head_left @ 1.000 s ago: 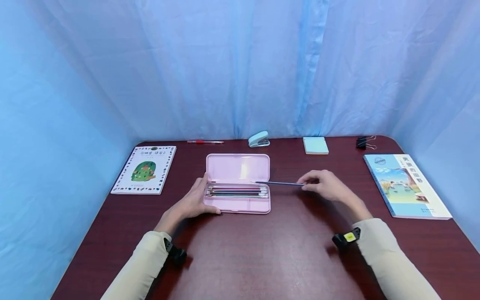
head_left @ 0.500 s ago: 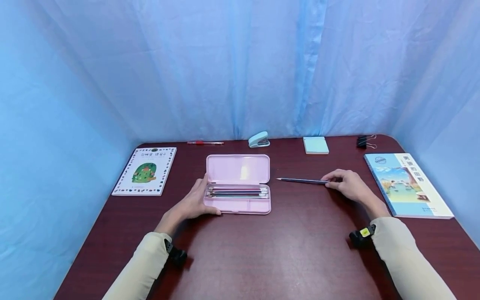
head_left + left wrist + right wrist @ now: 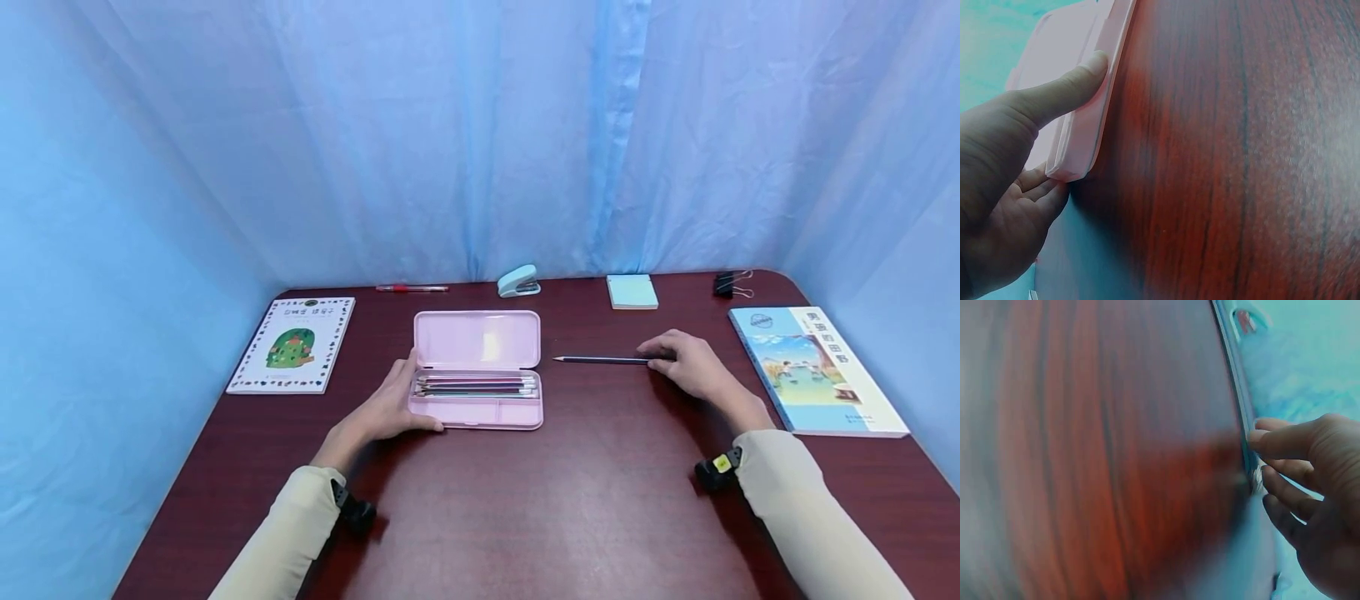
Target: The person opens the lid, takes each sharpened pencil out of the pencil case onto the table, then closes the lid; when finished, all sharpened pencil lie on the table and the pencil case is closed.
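Observation:
A pink pencil case (image 3: 457, 412) lies with its lid raised. Several pencils (image 3: 476, 385) fill its long compartment. My left hand (image 3: 384, 406) holds the case's left end; the thumb lies along the front edge and the other fingers reach round the side, as the left wrist view shows. To the right of the case, a dark striped pencil (image 3: 600, 360) lies on the table, its sharpened tip pointing left. My right hand (image 3: 692, 364) is at its far end, thumb and index finger parted around it. In the right wrist view, the thumb tip (image 3: 1255, 439) sits right at the pencil (image 3: 1235, 369).
Along the table's back edge are a red pen (image 3: 412, 288), a mint stapler (image 3: 518, 282), a sticky-note pad (image 3: 632, 292) and a black binder clip (image 3: 724, 285). A white picture book (image 3: 292, 346) lies left, a thicker book (image 3: 817, 371) right. Blue curtains (image 3: 480, 142) surround the table.
My right hand has carried the pencil rightward, away from the case, and it now lies flat on the table with the finger and thumb spread apart. The left hand stays on the case.

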The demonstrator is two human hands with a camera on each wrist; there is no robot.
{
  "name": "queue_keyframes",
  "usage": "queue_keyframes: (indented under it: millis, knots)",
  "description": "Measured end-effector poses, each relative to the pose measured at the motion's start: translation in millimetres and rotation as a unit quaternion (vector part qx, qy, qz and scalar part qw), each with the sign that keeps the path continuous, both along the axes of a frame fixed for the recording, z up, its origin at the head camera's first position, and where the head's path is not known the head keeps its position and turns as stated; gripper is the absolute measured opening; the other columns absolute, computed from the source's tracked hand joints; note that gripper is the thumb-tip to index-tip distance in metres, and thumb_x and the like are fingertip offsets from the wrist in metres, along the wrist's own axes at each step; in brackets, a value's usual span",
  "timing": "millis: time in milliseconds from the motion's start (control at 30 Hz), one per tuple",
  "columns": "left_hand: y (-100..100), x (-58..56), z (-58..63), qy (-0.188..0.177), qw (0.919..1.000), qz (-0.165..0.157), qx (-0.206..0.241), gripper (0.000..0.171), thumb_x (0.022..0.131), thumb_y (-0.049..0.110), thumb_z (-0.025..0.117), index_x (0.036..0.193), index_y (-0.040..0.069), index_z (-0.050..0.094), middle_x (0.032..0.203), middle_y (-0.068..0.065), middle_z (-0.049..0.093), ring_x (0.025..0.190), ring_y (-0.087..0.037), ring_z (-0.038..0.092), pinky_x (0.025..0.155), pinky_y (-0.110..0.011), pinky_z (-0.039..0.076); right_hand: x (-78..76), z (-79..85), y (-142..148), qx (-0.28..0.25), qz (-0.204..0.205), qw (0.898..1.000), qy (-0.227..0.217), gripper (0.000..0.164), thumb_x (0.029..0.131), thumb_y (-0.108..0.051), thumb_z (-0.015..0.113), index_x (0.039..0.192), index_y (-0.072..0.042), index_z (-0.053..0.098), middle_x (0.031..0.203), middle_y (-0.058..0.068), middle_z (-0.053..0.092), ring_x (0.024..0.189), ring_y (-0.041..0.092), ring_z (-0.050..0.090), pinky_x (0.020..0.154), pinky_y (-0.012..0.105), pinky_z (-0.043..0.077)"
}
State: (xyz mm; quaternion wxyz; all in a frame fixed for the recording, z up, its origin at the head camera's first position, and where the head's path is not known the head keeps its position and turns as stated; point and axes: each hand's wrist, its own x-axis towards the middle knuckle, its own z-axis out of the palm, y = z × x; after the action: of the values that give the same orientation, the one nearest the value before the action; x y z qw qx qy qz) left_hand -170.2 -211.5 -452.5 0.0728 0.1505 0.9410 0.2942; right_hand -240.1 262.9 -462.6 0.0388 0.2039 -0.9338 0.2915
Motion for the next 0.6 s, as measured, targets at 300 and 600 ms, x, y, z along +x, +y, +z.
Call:
queue_keyframes:
  millis: [300, 600]
  knots:
    - [-0.7, -0.6, 0.5, -0.007, 1.0, 0.003, -0.001, 0.127, 0.061, 0.05, 0.081, 0.148, 0.004, -0.001, 0.138, -0.015, 0.027, 0.123, -0.024, 0.032, 0.103, -0.041, 0.028, 11.9, 26.2, -83.6, -0.079, 0.085, 0.992, 0.048, 0.028, 0.08, -0.003, 0.068, 0.107, -0.009, 0.066, 0.103, 0.005, 0.062, 0.091, 0.022, 0.058, 0.08, 0.041, 0.046]
    - [0.6, 0.6, 1.8, -0.004, 1.0, 0.005, -0.003, 0.127, 0.061, 0.049, 0.081, 0.148, 0.003, 0.0, 0.137, -0.015, 0.028, 0.121, -0.024, 0.034, 0.103, -0.041, 0.029, 33.6, 18.2, -164.8, -0.08, 0.19, 0.978, -0.017, 0.029, 0.081, -0.004, 0.067, 0.11, -0.006, 0.064, 0.1, 0.008, 0.062, 0.09, 0.02, 0.056, 0.079, 0.036, 0.046]
